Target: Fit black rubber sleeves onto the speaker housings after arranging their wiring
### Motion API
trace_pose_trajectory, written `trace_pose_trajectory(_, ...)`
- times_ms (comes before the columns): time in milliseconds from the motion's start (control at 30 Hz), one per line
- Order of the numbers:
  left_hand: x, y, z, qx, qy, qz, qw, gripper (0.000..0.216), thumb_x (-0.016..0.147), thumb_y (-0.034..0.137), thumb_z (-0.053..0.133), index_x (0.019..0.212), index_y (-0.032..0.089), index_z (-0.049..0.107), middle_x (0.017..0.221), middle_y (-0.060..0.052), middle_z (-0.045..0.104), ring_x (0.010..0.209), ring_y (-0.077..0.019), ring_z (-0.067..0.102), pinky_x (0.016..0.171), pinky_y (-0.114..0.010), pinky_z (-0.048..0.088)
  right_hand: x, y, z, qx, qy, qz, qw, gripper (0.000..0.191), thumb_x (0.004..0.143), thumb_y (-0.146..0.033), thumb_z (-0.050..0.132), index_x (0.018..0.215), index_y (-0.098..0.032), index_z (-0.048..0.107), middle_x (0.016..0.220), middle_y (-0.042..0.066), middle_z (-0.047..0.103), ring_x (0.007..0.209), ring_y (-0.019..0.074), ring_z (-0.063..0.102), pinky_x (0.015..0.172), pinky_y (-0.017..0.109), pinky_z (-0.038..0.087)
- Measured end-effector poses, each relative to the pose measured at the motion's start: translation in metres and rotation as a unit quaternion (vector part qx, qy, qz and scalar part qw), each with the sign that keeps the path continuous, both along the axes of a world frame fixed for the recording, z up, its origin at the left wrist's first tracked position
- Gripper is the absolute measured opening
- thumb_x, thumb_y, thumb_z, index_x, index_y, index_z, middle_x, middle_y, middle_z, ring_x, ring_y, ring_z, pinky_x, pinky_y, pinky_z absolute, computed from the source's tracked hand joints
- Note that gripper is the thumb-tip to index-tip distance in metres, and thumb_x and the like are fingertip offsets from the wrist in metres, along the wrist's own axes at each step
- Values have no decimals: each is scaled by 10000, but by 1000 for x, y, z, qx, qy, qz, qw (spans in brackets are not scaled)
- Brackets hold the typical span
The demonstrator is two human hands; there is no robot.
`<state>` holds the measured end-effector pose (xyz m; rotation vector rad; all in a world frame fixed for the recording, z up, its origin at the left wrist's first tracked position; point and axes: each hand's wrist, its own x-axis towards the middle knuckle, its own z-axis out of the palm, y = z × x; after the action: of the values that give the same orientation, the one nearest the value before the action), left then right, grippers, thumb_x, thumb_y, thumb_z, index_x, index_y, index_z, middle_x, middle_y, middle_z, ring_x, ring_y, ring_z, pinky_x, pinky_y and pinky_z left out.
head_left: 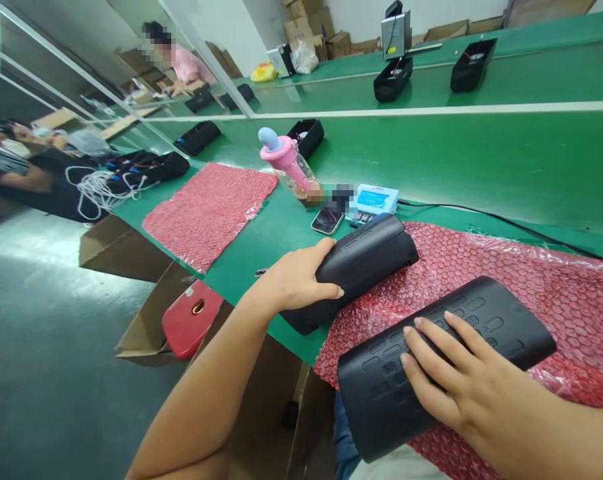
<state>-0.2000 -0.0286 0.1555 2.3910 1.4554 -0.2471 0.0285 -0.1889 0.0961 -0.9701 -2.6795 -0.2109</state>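
My left hand is wrapped over a black plastic housing, thumb on the near side and the other fingers over the far side, partly hidden. This housing lies on the green bench, one end reaching onto red bubble wrap. My right hand lies with spread fingers on top of a second black housing, which has raised oval shapes and small perforated patches. That housing rests at a slant on the bubble wrap, its near end jutting past the bench edge. The right thumb is hidden.
Beyond the left housing are a phone, a blue device with a screen and a pink-lidded bottle. Another bubble wrap sheet lies left. Open black housings stand behind. Cardboard boxes and a red bag are below. Other people sit left.
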Motion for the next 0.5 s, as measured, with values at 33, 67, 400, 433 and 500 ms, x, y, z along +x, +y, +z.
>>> trace_pose_trajectory(33,0,0,0,2,3,-2,1000,662,668,462,576,1246,203,383,1075,-92,599,932,-303,584,774,-380,440,0,-2,-1,1,2,-4,1000,439,739,-271,497,1156,-136,521,1223,148,520,1164,356,373,962,547,182)
trace_pose_trajectory(67,1,-1,0,4,6,-5,1000,653,674,459,573,1244,208,379,1083,-91,597,937,-303,584,776,-380,440,0,-2,-1,3,3,-6,1000,439,741,-267,490,1157,-131,519,1220,150,521,1164,357,372,965,548,177)
trace_pose_trajectory(400,3,0,1,-7,42,-13,999,613,700,424,529,1229,177,342,1092,-119,576,927,-317,582,777,-405,436,-2,0,-6,25,53,-2,998,377,773,-266,464,1116,-126,536,1185,134,538,1129,348,403,958,542,194)
trace_pose_trajectory(433,2,0,0,-11,37,-11,999,621,697,425,532,1232,178,339,1087,-117,577,923,-315,581,783,-407,434,-2,0,-6,26,55,-2,998,379,764,-270,474,1108,-126,541,1185,137,537,1124,349,406,955,543,197)
trace_pose_trajectory(500,1,2,-1,-20,21,-5,1000,645,684,431,541,1239,174,334,1082,-113,576,925,-309,575,801,-410,427,-3,0,-7,29,62,-2,998,388,743,-282,494,1093,-125,546,1184,144,533,1120,351,407,953,544,200)
